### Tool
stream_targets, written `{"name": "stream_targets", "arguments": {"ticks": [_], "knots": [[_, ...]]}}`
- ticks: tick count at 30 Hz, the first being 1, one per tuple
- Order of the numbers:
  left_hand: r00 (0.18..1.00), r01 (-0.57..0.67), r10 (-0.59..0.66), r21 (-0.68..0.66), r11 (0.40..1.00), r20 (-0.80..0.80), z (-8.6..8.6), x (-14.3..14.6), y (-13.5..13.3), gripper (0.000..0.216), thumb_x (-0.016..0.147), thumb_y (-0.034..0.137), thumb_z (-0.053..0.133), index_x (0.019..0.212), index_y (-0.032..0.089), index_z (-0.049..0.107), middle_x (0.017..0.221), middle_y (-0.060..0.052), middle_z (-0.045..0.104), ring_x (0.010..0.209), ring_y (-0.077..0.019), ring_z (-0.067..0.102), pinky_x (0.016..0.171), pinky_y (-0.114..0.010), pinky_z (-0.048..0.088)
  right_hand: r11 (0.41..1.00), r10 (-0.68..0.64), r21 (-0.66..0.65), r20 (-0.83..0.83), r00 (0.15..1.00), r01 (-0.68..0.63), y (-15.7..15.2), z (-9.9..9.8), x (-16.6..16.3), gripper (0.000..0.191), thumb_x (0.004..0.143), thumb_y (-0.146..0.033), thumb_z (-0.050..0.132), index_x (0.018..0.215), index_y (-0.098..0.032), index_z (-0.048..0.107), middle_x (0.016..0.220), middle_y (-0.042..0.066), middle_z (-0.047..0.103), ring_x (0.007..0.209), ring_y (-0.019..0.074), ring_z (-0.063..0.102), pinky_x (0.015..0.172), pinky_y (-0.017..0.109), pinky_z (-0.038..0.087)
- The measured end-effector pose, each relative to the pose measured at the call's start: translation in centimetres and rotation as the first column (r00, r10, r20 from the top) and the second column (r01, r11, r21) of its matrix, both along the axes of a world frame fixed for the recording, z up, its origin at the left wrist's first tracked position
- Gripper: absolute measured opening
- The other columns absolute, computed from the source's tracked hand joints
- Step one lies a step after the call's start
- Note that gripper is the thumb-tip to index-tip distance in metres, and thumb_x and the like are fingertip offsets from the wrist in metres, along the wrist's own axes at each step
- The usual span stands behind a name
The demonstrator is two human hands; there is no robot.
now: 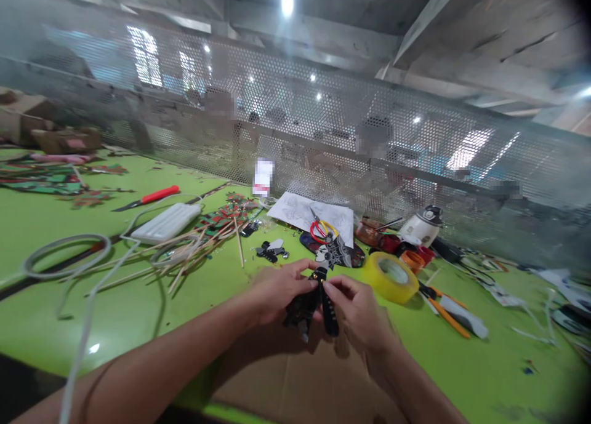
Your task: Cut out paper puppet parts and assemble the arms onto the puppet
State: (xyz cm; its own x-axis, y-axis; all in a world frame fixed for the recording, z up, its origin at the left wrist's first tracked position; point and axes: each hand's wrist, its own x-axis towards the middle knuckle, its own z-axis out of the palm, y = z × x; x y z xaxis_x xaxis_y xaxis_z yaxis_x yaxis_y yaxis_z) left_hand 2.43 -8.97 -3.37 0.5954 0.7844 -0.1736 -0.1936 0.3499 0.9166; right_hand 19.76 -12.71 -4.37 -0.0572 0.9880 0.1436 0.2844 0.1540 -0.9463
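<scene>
Both of my hands meet over a brown cardboard sheet [286,375] at the near edge of the green table [138,307]. They hold a flat black cut-out puppet figure [318,288] with an ornate head at the top. My left hand [277,292] pinches its upper body and side. My right hand [355,310] pinches a thin black limb of the same figure that hangs down between my hands. Small loose black cut-out pieces [271,250] lie just beyond my hands.
A yellow tape roll [391,276] sits right of my hands, with orange-handled cutters [450,313] beyond it. Red-and-yellow scissors [321,229] lie on printed paper [295,210]. Bamboo sticks [194,252], a white power strip [166,222], white cable [64,255] and a red-handled knife [150,197] lie left. A perforated metal screen [323,135] backs the table.
</scene>
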Motion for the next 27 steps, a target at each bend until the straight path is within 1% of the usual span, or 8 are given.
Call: {"name": "stream_targets", "arguments": {"ticks": [3,5,9,11,15,20,23,27], "knots": [[1.000,-0.015,0.015,0.019,1.000,0.003,0.1,0.1,-0.1,0.024,0.076,0.025,0.063,0.096,0.021,0.051,0.063,-0.003,0.068,0.052,-0.0184,0.065,0.052,-0.027,0.052,0.996,0.062,-0.062,-0.081,0.995,-0.067,-0.3,0.2,-0.2,0.026,0.081,-0.043,0.066,0.086,-0.018,0.065,0.069,0.003,0.069,0.061,0.0201,0.066,0.059,0.029,0.051],[1.000,-0.025,0.025,0.031,0.999,-0.014,0.2,0.2,-0.2,0.020,0.076,0.024,0.061,0.092,0.021,0.051,0.060,-0.002,0.067,0.050,-0.0174,0.063,0.049,-0.026,0.051,0.994,0.079,-0.071,-0.094,0.992,-0.086,-0.3,0.4,-0.1,0.023,0.079,-0.040,0.067,0.086,-0.017,0.065,0.071,0.004,0.070,0.064,0.0201,0.066,0.062,0.030,0.052],[0.995,-0.056,0.062,0.066,0.996,-0.084,0.3,0.2,-0.1,0.014,0.077,0.024,0.060,0.088,0.020,0.052,0.057,-0.001,0.065,0.044,-0.0142,0.058,0.043,-0.021,0.046,0.999,0.031,-0.039,-0.041,0.999,-0.032,-0.2,0.7,0.0,0.021,0.074,-0.038,0.069,0.079,-0.017,0.067,0.075,0.004,0.071,0.070,0.0204,0.065,0.067,0.030,0.050],[0.994,-0.048,0.054,0.068,0.997,-0.092,0.1,0.3,0.1,0.014,0.077,0.025,0.061,0.086,0.020,0.052,0.056,-0.001,0.065,0.045,-0.0149,0.060,0.044,-0.021,0.046,0.996,0.030,-0.080,-0.051,0.998,-0.034,-0.2,0.7,0.0,0.024,0.074,-0.041,0.068,0.078,-0.017,0.066,0.070,0.004,0.071,0.066,0.0208,0.065,0.064,0.031,0.051],[0.996,-0.041,0.046,0.067,0.997,-0.075,-0.5,0.3,0.3,0.015,0.075,0.025,0.064,0.083,0.019,0.053,0.056,-0.001,0.065,0.049,-0.0167,0.064,0.045,-0.020,0.045,0.985,0.034,-0.166,-0.121,0.992,-0.054,-0.4,0.7,-0.2,0.027,0.074,-0.044,0.069,0.078,-0.017,0.066,0.063,0.003,0.071,0.064,0.0220,0.068,0.061,0.031,0.052],[0.997,-0.040,0.044,0.053,0.998,-0.064,-0.3,0.3,0.4,0.014,0.074,0.023,0.064,0.081,0.019,0.052,0.057,-0.001,0.066,0.048,-0.0159,0.063,0.045,-0.021,0.047,0.968,0.027,-0.236,-0.257,0.966,-0.090,-0.5,1.0,-0.5,0.032,0.068,-0.044,0.077,0.078,-0.016,0.066,0.061,0.003,0.071,0.060,0.0202,0.067,0.060,0.029,0.051],[0.997,-0.039,0.042,0.049,0.998,-0.063,-0.2,0.3,0.5,0.014,0.074,0.023,0.064,0.081,0.019,0.052,0.059,-0.002,0.067,0.048,-0.0162,0.064,0.046,-0.022,0.049,0.961,0.014,-0.258,-0.313,0.950,-0.099,-0.5,1.1,-0.6,0.035,0.065,-0.045,0.080,0.077,-0.015,0.066,0.063,0.003,0.071,0.059,0.0193,0.067,0.059,0.029,0.050],[0.997,-0.045,0.048,0.055,0.997,-0.055,-0.3,0.3,0.4,0.016,0.075,0.026,0.065,0.082,0.018,0.053,0.060,-0.002,0.067,0.050,-0.0155,0.064,0.049,-0.022,0.050,0.964,0.026,-0.245,-0.315,0.949,-0.107,-0.5,1.1,-0.6,0.033,0.067,-0.044,0.078,0.076,-0.015,0.067,0.064,0.003,0.071,0.057,0.0172,0.064,0.059,0.028,0.049]]}}
